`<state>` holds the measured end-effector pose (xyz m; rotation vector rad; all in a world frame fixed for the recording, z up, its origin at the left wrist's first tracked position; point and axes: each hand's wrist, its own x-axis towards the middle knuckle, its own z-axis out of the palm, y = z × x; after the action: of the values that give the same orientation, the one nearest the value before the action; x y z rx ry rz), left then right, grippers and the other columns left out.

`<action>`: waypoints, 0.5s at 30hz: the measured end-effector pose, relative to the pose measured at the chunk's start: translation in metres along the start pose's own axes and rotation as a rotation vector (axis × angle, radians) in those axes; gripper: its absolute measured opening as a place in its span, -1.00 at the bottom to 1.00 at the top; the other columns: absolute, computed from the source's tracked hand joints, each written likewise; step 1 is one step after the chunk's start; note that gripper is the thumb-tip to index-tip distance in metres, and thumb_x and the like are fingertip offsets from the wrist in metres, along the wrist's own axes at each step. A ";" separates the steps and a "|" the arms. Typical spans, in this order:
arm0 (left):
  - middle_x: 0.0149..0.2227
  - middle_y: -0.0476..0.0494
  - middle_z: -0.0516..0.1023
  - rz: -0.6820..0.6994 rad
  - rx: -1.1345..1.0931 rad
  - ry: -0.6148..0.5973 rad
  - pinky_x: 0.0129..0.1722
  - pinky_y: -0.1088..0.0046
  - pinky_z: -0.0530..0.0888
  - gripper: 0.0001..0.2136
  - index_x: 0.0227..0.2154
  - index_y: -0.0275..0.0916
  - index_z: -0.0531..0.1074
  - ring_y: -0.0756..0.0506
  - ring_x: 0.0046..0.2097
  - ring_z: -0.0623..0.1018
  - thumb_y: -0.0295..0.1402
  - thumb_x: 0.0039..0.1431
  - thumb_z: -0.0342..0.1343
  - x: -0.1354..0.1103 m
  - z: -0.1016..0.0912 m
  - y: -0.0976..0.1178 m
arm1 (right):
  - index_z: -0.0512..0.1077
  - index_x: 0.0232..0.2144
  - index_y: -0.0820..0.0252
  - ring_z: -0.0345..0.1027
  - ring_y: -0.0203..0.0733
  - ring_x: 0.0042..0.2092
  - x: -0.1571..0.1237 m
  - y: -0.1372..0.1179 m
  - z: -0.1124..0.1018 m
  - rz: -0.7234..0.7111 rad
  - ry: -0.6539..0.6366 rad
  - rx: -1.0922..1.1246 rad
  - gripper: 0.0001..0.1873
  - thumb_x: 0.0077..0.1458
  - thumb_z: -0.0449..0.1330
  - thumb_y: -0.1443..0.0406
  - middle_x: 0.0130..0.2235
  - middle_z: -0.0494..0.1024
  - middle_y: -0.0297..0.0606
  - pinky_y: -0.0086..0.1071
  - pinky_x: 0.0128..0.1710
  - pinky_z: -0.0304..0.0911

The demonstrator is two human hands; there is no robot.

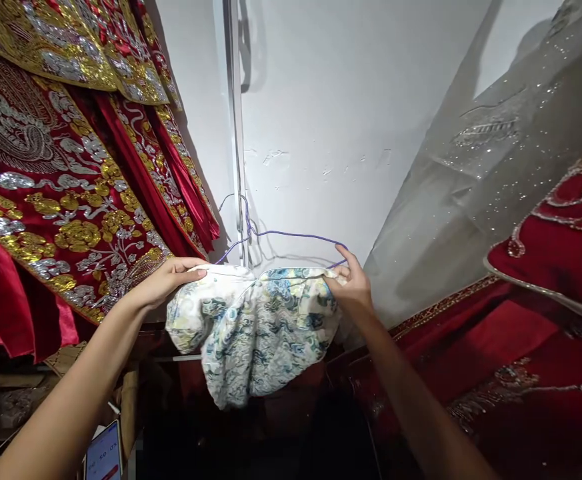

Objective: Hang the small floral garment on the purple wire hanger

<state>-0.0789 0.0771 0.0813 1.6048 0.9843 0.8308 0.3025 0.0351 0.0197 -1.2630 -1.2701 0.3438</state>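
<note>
A white garment (265, 327) with blue, green and yellow print hangs in front of me, its body gathered into folds. Its top edge is pinched at the left end by my left hand (183, 277), thumb against fingers. At the right end my right hand (351, 280) grips the same edge, with the forefinger raised near the hanger's right arm. Behind the cloth is a thin purple wire hanger (301, 233), its hook pointing up and left beside a metal upright. The hanger's lower part is hidden by the garment.
Red garments with gold and silver embroidery (78, 180) hang at the left. A sparkly sheer pale fabric (471, 153) and a beaded red garment (561, 247) are on the right. The metal upright (235, 120) stands before a white wall (351, 87). A lit phone (103, 453) lies lower left.
</note>
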 end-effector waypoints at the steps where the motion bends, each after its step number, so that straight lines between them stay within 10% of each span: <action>1: -0.21 -0.24 0.67 -0.025 -0.036 -0.040 -0.24 0.28 0.54 -0.59 -0.10 -0.25 0.61 -0.25 -0.23 0.63 -0.13 0.02 0.32 0.002 -0.002 -0.001 | 0.34 0.12 0.16 0.23 -0.25 -0.44 0.007 0.001 -0.006 -0.023 -0.015 -0.026 -0.34 -0.11 0.22 0.33 -0.49 0.34 -0.45 -0.40 -0.38 0.19; 7: -0.18 -0.31 0.67 -0.128 -0.157 -0.079 -0.15 0.17 0.56 -0.59 -0.11 -0.28 0.61 -0.30 -0.18 0.65 -0.16 0.00 0.34 0.012 -0.008 -0.011 | -0.04 0.36 0.04 0.31 -0.28 -0.45 0.021 -0.011 -0.026 -0.035 -0.173 -0.166 0.03 -0.15 0.25 0.37 -0.29 0.51 -0.34 -0.42 -0.41 0.24; 15: -0.21 -0.22 0.64 -0.108 -0.044 0.068 -0.33 0.40 0.50 -0.67 -0.22 -0.26 0.58 -0.19 -0.23 0.61 -0.15 0.01 0.30 0.015 -0.029 -0.016 | 0.61 -0.15 0.18 0.47 -0.02 -0.26 0.037 -0.038 -0.064 0.148 -0.630 -0.141 -0.60 -0.11 0.33 0.26 -0.26 0.62 -0.17 -0.32 -0.34 0.35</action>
<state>-0.1016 0.1042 0.0732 1.4807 1.0834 0.8315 0.3533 0.0187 0.0835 -1.4287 -1.7549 0.8166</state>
